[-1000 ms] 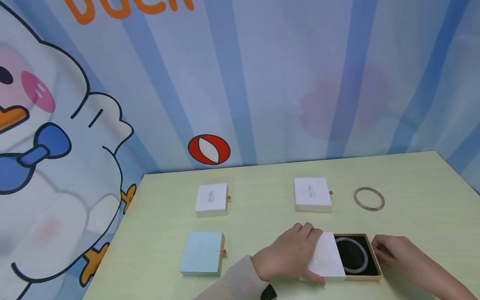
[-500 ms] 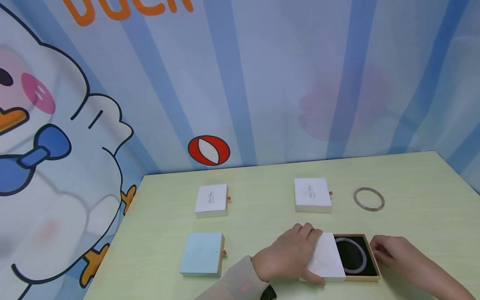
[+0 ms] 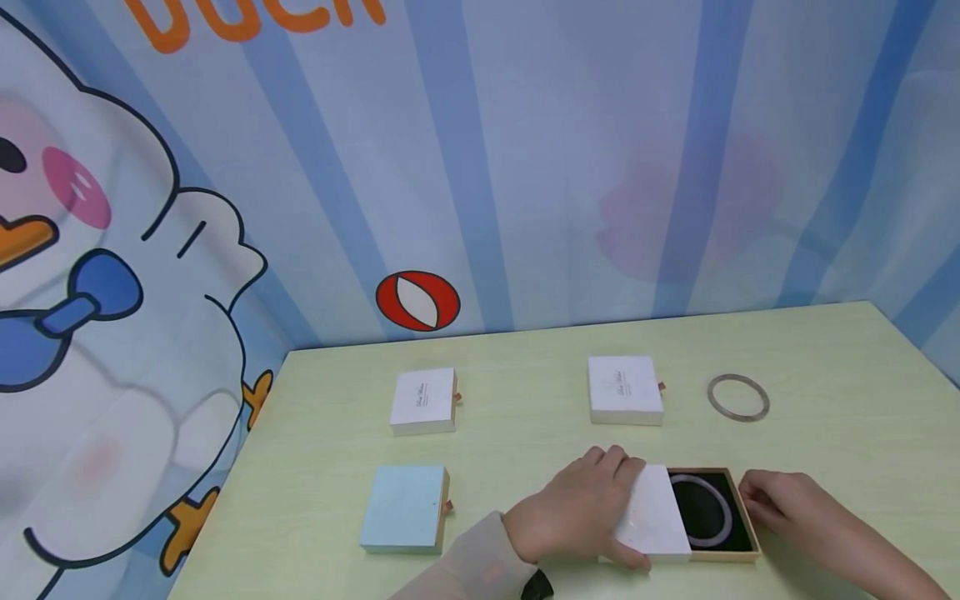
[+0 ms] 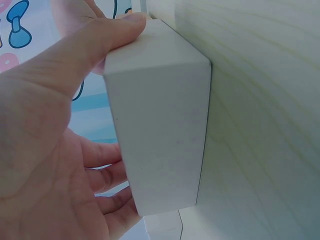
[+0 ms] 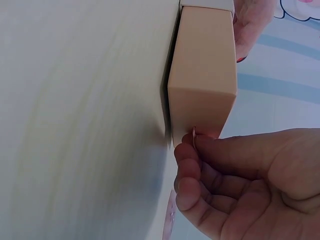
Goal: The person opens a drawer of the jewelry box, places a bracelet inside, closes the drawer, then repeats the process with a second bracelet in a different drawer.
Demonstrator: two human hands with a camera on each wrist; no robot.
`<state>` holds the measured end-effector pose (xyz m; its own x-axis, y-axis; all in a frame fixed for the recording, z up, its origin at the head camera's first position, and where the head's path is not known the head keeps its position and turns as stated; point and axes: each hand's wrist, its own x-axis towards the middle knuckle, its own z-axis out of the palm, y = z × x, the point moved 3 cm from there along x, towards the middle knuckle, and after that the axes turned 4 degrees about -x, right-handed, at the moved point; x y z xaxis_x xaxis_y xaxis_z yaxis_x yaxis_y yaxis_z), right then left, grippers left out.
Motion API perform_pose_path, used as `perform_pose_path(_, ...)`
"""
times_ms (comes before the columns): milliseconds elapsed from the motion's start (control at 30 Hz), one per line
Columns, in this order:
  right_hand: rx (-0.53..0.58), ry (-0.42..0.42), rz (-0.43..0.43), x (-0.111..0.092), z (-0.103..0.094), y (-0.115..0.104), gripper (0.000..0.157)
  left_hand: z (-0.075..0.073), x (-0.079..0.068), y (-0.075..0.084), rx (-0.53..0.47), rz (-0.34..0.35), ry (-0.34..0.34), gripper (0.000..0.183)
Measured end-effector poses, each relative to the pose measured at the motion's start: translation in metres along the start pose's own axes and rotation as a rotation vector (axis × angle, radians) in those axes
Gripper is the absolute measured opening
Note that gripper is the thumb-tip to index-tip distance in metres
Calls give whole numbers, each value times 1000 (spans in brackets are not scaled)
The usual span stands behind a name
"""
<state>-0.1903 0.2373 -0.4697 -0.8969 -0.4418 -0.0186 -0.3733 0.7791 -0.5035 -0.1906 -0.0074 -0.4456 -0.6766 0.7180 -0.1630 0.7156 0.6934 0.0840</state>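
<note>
My left hand point(image 3: 581, 504) grips the white sleeve point(image 3: 656, 517) of a drawer-style jewelry box, thumb along the near side and fingers over the far side. From the sleeve's right end a tan drawer point(image 5: 202, 50) sticks partly out. A pale lilac bangle point(image 3: 726, 517) lies in its black lining, with its left part hidden under the sleeve. At the drawer's outer end, my right hand point(image 3: 791, 504) pinches a small ribbon pull tab point(image 5: 194, 134) between thumb and forefinger; the other fingers are curled.
Behind the hands sit two white boxes, one at left point(image 3: 422, 402) and one nearer the middle point(image 3: 625, 389). A grey-brown bangle point(image 3: 738, 398) lies at the back right. A light blue box point(image 3: 402, 507) is left of my left forearm. A printed cloth backdrop point(image 3: 540, 167) rises behind the table.
The drawer has slid very slightly left into the sleeve, and my right hand has shifted left with it. My left hand stays in place on the sleeve.
</note>
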Motion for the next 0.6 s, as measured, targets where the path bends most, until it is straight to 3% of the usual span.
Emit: perform_pose_path(600,2,-4,-38,5,2,-4,21,0,-1,1,22,5,6,105)
